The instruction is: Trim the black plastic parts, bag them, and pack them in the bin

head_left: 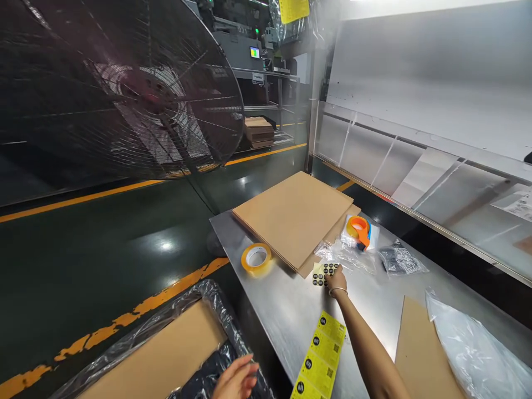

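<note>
My right hand [337, 281], with a bangle on its wrist, reaches over the metal table and grips the edge of a small sheet of round black stickers [319, 276]. Below it lies a strip of yellow labels [318, 357] with black circles and square codes. At the bottom edge, my left hand [238, 379] holds nothing, its fingers stretched out and slightly apart. It hovers by a dark plastic-wrapped bundle [204, 372] in a lined box. Beyond the sticker sheet rests a stack of brown cardboard sheets [295, 216].
A roll of yellow tape [256, 259] stands near the left edge of the metal table [266, 302]. An orange tape dispenser [359, 230], a dark bagged item [401, 259] and clear plastic bags [477, 343] lie to the right. A large fan [153, 94] looms at left.
</note>
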A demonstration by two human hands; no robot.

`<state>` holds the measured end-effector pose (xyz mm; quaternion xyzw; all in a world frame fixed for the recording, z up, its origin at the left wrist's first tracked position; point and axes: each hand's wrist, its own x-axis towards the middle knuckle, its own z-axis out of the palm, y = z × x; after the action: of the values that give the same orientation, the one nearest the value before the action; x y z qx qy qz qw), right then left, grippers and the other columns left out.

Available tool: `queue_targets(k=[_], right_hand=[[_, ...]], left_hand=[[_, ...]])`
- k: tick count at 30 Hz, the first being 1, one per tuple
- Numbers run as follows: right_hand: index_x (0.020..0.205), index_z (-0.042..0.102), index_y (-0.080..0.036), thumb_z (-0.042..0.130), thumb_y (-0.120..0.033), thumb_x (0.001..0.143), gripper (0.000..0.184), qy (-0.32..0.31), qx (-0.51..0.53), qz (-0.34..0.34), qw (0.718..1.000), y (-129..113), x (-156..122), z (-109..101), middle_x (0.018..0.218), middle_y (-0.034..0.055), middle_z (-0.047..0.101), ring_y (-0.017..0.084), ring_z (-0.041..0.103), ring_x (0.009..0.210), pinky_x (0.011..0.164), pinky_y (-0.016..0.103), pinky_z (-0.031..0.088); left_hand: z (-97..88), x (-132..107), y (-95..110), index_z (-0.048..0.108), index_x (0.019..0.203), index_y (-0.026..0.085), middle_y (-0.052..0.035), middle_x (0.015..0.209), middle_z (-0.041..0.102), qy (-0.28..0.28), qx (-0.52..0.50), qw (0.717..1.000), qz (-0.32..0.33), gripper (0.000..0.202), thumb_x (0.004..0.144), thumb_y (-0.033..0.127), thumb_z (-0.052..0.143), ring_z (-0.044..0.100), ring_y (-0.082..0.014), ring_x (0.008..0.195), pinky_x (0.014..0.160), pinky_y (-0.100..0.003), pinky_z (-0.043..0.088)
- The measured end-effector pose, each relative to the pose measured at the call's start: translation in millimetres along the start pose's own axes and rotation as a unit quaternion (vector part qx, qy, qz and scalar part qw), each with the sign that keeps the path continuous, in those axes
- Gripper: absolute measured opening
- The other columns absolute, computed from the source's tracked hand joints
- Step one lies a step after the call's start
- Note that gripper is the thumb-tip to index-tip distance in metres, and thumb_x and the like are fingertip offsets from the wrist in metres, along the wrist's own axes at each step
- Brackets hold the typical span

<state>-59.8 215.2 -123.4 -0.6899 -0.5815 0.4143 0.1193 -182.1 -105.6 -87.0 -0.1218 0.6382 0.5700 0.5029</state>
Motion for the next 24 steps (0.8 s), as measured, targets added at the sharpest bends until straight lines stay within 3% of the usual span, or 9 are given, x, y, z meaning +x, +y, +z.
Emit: queue_targets(k=[3, 5, 8, 11, 14, 19, 21, 24], right_hand=[[0.114, 0.047, -0.016, 0.050, -0.029, 0.084, 0.032, -0.011, 0.014, 0.022, 1.000, -0.7, 1.2, 10.2, 0.111, 0.0070, 0.052, 0.018, 0.055, 0.093, 0.078, 0.038, 0.047], [0.113, 0.047, -0.016, 0.049, -0.030, 0.085, 0.032, -0.019, 0.034, 0.040, 0.998, 3.6, -0.8, 14.6, 0.108, 0.0066, 0.053, 0.016, 0.056, 0.087, 0.073, 0.035, 0.049], [0.118, 0.042, -0.016, 0.048, -0.030, 0.085, 0.036, -0.025, 0.067, 0.059, 0.996, 13.9, -5.2, 18.0, 0.102, 0.0061, 0.055, 0.013, 0.058, 0.075, 0.062, 0.029, 0.051], [0.127, 0.029, -0.018, 0.051, -0.026, 0.082, 0.050, -0.022, 0.097, 0.066, 0.993, 22.8, -7.5, 20.2, 0.096, 0.0072, 0.058, 0.011, 0.058, 0.055, 0.048, 0.025, 0.049], [0.128, 0.026, -0.018, 0.053, -0.023, 0.076, 0.058, -0.014, 0.124, 0.065, 0.990, 28.1, -7.4, 23.3, 0.095, 0.0089, 0.059, 0.010, 0.055, 0.043, 0.039, 0.024, 0.046], [0.126, 0.028, -0.020, 0.054, -0.025, 0.072, 0.061, -0.009, 0.163, 0.063, 0.985, 30.1, -9.1, 28.1, 0.095, 0.0088, 0.060, 0.010, 0.055, 0.040, 0.037, 0.022, 0.046], [0.126, 0.028, -0.019, 0.055, -0.026, 0.071, 0.063, -0.017, 0.178, 0.063, 0.982, 28.0, -10.6, 30.2, 0.089, 0.0071, 0.061, 0.009, 0.054, 0.038, 0.036, 0.022, 0.045], [0.124, 0.031, -0.017, 0.055, -0.025, 0.070, 0.060, -0.039, 0.197, 0.060, 0.978, 22.0, -12.1, 35.3, 0.080, 0.0044, 0.062, 0.010, 0.054, 0.038, 0.035, 0.022, 0.045]], left_hand=[[51.6, 26.0, 26.8, 0.053, 0.096, 0.011, -0.0150, 0.100, 0.060, -0.086, -0.179, 0.977, -0.083, 0.024, 0.074, 0.020, 0.052, 0.062, -0.0170, 0.079, 0.071, -0.026, 0.047], [88.8, 50.5, 44.0, 0.048, 0.106, 0.010, -0.0169, 0.110, 0.055, -0.109, -0.214, 0.967, -0.085, 0.033, 0.079, 0.028, 0.044, 0.059, -0.0187, 0.092, 0.078, -0.027, 0.046], [135.4, 85.6, 60.2, 0.037, 0.120, 0.005, -0.0215, 0.118, 0.046, -0.110, -0.236, 0.960, -0.105, 0.057, 0.080, 0.045, 0.038, 0.051, -0.0244, 0.106, 0.080, -0.032, 0.044], [167.8, 108.8, 65.8, 0.026, 0.127, 0.005, -0.0221, 0.120, 0.042, -0.087, -0.255, 0.955, -0.122, 0.072, 0.078, 0.057, 0.030, 0.044, -0.0270, 0.112, 0.079, -0.034, 0.044], [188.0, 119.7, 67.5, 0.024, 0.128, 0.010, -0.0188, 0.119, 0.042, -0.050, -0.268, 0.952, -0.139, 0.075, 0.075, 0.063, 0.024, 0.044, -0.0265, 0.112, 0.076, -0.034, 0.045], [202.7, 127.3, 72.5, 0.044, 0.112, 0.013, -0.0126, 0.103, 0.049, 0.000, -0.274, 0.948, -0.161, 0.075, 0.070, 0.071, 0.023, 0.049, -0.0250, 0.101, 0.069, -0.032, 0.045], [205.8, 129.8, 75.1, 0.048, 0.105, 0.014, -0.0098, 0.098, 0.051, 0.015, -0.276, 0.949, -0.154, 0.065, 0.073, 0.068, 0.030, 0.053, -0.0213, 0.091, 0.066, -0.031, 0.045], [211.1, 132.6, 78.8, 0.050, 0.102, 0.014, -0.0062, 0.095, 0.054, 0.034, -0.282, 0.950, -0.130, 0.043, 0.080, 0.050, 0.042, 0.054, -0.0145, 0.078, 0.064, -0.030, 0.046]])
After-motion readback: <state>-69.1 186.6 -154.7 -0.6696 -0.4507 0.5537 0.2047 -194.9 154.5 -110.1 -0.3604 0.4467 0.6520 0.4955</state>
